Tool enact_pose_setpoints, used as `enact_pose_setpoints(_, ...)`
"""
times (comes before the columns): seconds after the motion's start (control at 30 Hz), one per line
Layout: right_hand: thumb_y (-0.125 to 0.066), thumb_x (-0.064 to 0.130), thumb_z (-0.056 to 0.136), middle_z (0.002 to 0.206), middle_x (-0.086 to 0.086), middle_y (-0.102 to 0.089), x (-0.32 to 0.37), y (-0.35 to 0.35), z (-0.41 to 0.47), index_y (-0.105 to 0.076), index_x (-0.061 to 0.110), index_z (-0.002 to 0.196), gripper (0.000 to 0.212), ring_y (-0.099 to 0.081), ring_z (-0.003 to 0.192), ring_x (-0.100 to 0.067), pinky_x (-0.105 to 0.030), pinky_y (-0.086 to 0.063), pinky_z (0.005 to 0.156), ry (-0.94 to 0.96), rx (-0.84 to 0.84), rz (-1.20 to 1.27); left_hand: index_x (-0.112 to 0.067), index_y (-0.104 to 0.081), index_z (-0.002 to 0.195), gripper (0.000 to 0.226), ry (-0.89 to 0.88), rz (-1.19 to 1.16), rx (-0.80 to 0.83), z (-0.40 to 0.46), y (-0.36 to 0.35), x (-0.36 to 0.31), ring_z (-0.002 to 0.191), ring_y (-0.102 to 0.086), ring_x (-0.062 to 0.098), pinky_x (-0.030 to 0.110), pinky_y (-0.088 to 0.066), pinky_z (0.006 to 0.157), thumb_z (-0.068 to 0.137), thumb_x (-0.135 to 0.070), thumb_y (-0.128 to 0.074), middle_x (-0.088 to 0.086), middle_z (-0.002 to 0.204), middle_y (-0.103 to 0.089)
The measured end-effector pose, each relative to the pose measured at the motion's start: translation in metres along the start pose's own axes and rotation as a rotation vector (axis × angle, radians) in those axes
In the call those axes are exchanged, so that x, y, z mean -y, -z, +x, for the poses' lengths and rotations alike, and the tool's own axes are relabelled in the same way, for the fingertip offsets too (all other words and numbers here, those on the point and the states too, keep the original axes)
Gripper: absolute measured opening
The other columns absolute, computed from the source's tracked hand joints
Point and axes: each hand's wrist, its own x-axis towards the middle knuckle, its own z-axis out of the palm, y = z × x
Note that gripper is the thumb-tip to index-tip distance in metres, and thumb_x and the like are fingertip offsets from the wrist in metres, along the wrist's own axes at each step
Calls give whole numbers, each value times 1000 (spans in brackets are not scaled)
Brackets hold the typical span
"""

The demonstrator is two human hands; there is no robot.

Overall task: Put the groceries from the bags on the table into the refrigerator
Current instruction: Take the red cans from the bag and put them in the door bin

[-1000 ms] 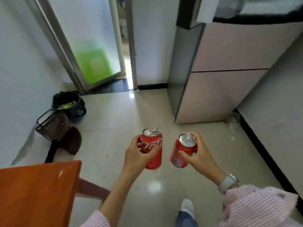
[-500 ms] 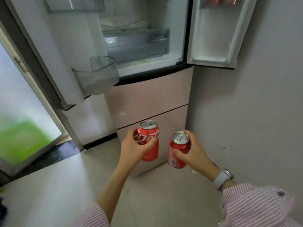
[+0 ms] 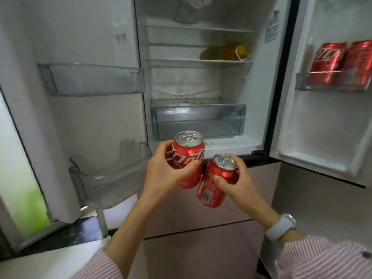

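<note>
My left hand (image 3: 161, 176) grips an upright red soda can (image 3: 190, 156) in front of the open refrigerator (image 3: 259, 109). Just to its right, my right hand (image 3: 239, 182) holds a second red soda can (image 3: 214, 188), tilted a little and touching the first. Both cans hang below the fridge's lower clear drawer (image 3: 198, 121). Two more red cans (image 3: 342, 63) stand in a shelf of the right door (image 3: 330, 85).
The left door carries two bare clear bins, an upper bin (image 3: 92, 79) and a lower bin (image 3: 108, 174). A middle shelf holds yellow and orange produce (image 3: 227, 51). Pink freezer drawers (image 3: 201, 218) sit below. A wall stands at the right, a glass door at the far left.
My view has swung up from the floor to the open fridge interior. I have come closer, and both cans have risen toward the fridge, now touching each other.
</note>
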Motion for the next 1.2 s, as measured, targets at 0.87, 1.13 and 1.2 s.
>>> enact_pose_setpoints(0.87, -74, 42, 64, 93, 18, -54, 23, -154, 170, -46, 41, 95, 42, -56, 91, -6, -25, -45, 78, 478, 688, 37, -16, -49, 118, 63, 361, 781, -693, 28, 77, 14, 92, -62, 10, 23, -48, 81, 65, -30, -80, -1, 105, -66)
enact_pose_setpoints(1.13, -69, 46, 57, 85, 9, -62, 16, -167, 178, -54, 28, 90, 40, -60, 75, -11, -28, -48, 60, 518, 814, -181, -12, -48, 113, 58, 504, 959, -593, 40, 81, 21, 98, -60, 22, 34, -49, 80, 67, -35, -75, 2, 107, -62)
enact_pose_setpoints(1.2, -68, 47, 55, 87, 7, -62, 14, -168, 178, -53, 26, 91, 44, -60, 76, -13, -34, -53, 66, 504, 831, -191, -17, -51, 112, 53, 508, 979, -550, 39, 83, 25, 95, -61, 21, 33, -49, 77, 68, -37, -73, 0, 105, -64)
